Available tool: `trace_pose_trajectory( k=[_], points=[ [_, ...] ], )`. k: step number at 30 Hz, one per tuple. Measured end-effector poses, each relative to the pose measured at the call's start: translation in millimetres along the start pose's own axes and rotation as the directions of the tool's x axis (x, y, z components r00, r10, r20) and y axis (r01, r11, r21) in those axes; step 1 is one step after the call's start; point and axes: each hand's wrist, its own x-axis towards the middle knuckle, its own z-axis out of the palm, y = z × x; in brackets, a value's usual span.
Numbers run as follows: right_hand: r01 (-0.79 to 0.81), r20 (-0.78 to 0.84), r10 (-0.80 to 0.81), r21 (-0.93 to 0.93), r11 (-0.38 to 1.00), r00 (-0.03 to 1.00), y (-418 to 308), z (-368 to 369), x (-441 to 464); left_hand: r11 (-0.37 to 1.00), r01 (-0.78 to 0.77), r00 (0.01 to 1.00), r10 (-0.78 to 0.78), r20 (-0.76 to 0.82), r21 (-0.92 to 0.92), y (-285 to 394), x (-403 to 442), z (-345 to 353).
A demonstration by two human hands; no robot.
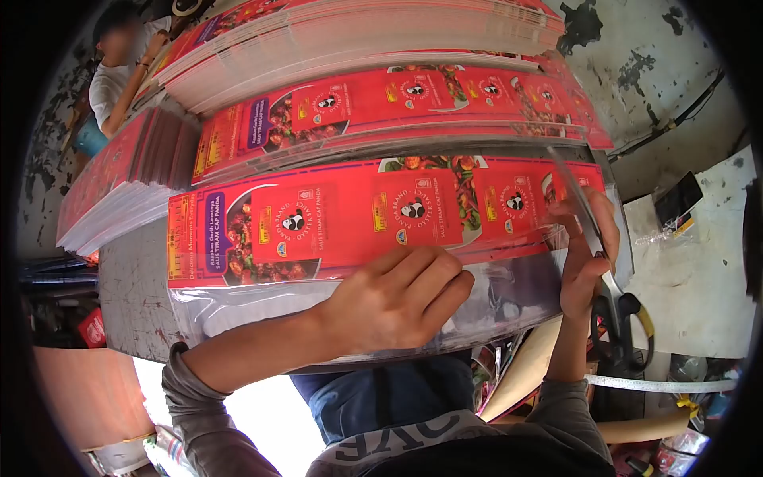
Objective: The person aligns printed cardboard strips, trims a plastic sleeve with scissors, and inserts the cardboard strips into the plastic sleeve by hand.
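A red printed sheet [350, 211] with panda logos and sauce-bottle lettering lies across the table in front of me, with a clear plastic sheet [509, 290] along its near edge. My left hand [405, 298] rests on that near edge, fingers curled under; its fingertips are hidden, so what they grip does not show. At the sheet's right end, my right hand [586, 254] is closed around a pair of scissors [610, 286]. The blades point up and away from me, and the black and yellow handles hang below the hand.
Behind the sheet lie more red printed sheets [381, 103] and a tall stack [366, 40]. Another stack [127, 175] stands at the left. A person [123, 71] sits at the far left. On the right, a black phone-like object [678, 199] lies on a pale surface.
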Motion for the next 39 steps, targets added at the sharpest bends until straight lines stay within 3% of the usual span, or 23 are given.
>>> trace_pose_trajectory(
  k=[2,5,13,39],
  points=[
    [-0.064,0.197,0.060,0.017,0.998,0.979,1,-8,-3,0.998,-0.056,0.998,0.057,-0.031,0.011,0,-2,2],
    [-0.211,0.254,0.163,0.175,0.962,0.953,-13,-2,3,0.996,-0.089,0.996,0.090,-0.005,0.028,1,-1,-1],
    [-0.192,0.220,0.142,0.227,0.955,0.965,-9,-2,4,0.990,-0.133,0.991,0.134,-0.028,0.047,0,-2,0],
    [-0.345,0.306,0.255,0.291,0.892,0.917,-9,-6,5,0.990,-0.132,0.990,0.135,-0.037,0.056,0,-3,2]
  ],
)
